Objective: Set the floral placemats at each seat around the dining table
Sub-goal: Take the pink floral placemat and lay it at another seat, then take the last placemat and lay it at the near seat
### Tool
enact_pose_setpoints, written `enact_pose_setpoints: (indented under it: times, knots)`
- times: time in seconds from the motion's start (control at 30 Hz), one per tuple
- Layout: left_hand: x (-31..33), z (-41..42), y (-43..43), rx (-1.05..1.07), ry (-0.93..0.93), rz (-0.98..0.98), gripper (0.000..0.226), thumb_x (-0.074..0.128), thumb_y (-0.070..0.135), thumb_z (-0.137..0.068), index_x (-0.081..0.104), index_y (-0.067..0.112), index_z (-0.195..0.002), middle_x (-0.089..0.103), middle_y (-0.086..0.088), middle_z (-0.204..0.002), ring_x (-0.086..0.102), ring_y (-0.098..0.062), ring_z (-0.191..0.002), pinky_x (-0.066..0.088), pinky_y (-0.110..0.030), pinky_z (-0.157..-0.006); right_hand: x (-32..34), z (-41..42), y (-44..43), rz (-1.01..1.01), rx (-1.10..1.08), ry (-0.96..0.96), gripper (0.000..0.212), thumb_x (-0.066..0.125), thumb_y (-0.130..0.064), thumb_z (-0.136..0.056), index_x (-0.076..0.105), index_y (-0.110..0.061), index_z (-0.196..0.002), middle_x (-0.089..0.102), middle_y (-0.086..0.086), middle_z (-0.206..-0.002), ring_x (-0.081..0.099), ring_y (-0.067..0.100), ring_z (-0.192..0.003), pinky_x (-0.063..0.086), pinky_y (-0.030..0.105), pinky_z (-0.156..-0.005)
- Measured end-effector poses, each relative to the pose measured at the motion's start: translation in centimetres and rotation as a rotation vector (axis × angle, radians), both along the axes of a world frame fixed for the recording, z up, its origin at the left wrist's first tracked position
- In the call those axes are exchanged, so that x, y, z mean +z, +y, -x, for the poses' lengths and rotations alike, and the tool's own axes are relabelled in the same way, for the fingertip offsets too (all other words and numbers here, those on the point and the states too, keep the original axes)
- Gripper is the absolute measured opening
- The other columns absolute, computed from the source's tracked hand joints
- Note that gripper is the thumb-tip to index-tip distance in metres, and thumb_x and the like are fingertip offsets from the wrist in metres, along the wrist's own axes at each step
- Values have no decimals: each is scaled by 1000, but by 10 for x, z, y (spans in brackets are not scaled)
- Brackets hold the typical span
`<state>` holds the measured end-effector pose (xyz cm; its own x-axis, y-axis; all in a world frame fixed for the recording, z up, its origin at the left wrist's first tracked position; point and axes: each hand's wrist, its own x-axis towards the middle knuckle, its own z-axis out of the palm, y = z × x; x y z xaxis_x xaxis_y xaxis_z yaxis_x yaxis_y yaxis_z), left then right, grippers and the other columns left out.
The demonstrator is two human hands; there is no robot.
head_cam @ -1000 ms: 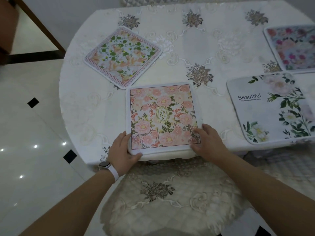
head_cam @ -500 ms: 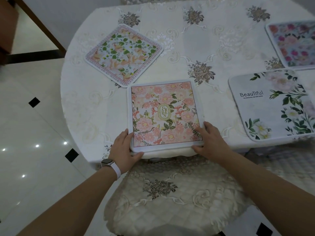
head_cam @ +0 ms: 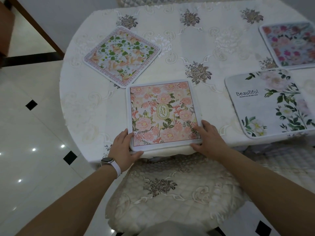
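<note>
In the head view, four placemats are seen on the table [head_cam: 221,19]. The pink mat [head_cam: 162,113] lies at the near edge above the chair [head_cam: 170,193] and is pinched at its near corners by the left hand [head_cam: 123,150] and right hand [head_cam: 210,138]. The green-leaf mat [head_cam: 121,56], "Beautiful" mat [head_cam: 269,103] and magenta mat [head_cam: 289,43] lie flat and untouched. Three seats are judged set; this mat's release remains, and further seats cannot be seen.
</note>
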<state>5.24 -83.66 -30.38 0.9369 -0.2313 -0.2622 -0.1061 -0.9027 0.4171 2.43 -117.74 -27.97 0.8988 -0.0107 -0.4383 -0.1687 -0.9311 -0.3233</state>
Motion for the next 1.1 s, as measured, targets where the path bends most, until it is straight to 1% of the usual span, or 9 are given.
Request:
enact_pose_setpoints:
  times: [0.1, 0.2, 0.33, 0.43, 0.57, 0.77, 0.83, 0.93, 1.1]
  knots:
    - [4, -1, 1, -6, 40, 9, 84, 73, 50, -76, 37, 16, -145, 31, -10, -154, 24, -28, -143, 24, -43, -117, 7, 1, 7, 58, 4, 30, 80, 67, -47, -85, 32, -17, -151, 18, 17, -160, 23, 36, -144, 23, 41, -117]
    - [13, 0, 5, 20, 71, 68, 81, 74, 47, -75, 40, 16, -142, 39, -10, -149, 32, -28, -138, 29, -44, -114, 16, 5, 16, 111, -11, 30, 70, 63, -45, -86, 40, -15, -145, 28, 15, -155, 34, 34, -137, 32, 40, -112]
    - [30, 5, 9, 38, 53, 172, 63, 70, 35, -83, 47, 11, -137, 44, -9, -145, 38, -25, -134, 33, -41, -111, 35, 12, 27, 133, -24, -48, 49, 53, -40, -92, 51, -15, -134, 50, 7, -138, 49, 27, -120, 43, 39, -99]
    - [52, 7, 14, 4, 22, 208, 57, 62, 40, -86, 49, 14, -135, 46, -5, -144, 39, -23, -132, 32, -37, -109, 51, 14, 35, 144, -5, -139, 40, 46, -35, -97, 54, -15, -130, 57, 5, -129, 53, 25, -112, 45, 38, -92]
    - [94, 12, 18, -92, -99, 221, 65, 40, 57, -80, 54, 20, -131, 49, -1, -142, 41, -20, -131, 32, -36, -107, 80, 14, 50, 113, 30, -231, 45, 47, -38, -95, 54, -16, -134, 57, 4, -131, 54, 24, -113, 44, 38, -94]
    - [139, 28, 32, -136, -309, 57, 53, 39, 51, -87, 64, 19, -121, 60, -2, -131, 53, -24, -122, 41, -43, -100, 125, 13, 82, 55, 183, -383, 47, 47, -44, -94, 58, -17, -131, 55, 2, -138, 51, 24, -123, 42, 40, -99]
    - [150, 40, 40, -114, -334, 9, 51, 39, 48, -87, 65, 17, -118, 63, -4, -126, 56, -26, -117, 43, -43, -97, 137, 15, 94, 34, 237, -409, 48, 45, -46, -94, 59, -16, -130, 55, 4, -137, 51, 26, -122, 43, 42, -99]
    - [161, 64, 54, -43, -342, -42, 54, 40, 48, -85, 65, 14, -118, 64, -6, -124, 57, -28, -116, 44, -43, -95, 147, 18, 115, 12, 329, -378, 56, 38, -49, -92, 55, -17, -135, 49, 6, -144, 45, 28, -130, 39, 44, -106]
    - [170, 107, 90, 101, -310, -70, 61, 38, 54, -83, 61, 16, -124, 60, -5, -131, 51, -26, -122, 40, -41, -101, 150, 26, 158, 0, 470, -365, 50, 42, -44, -96, 49, -21, -140, 43, 3, -149, 40, 25, -134, 34, 43, -110]
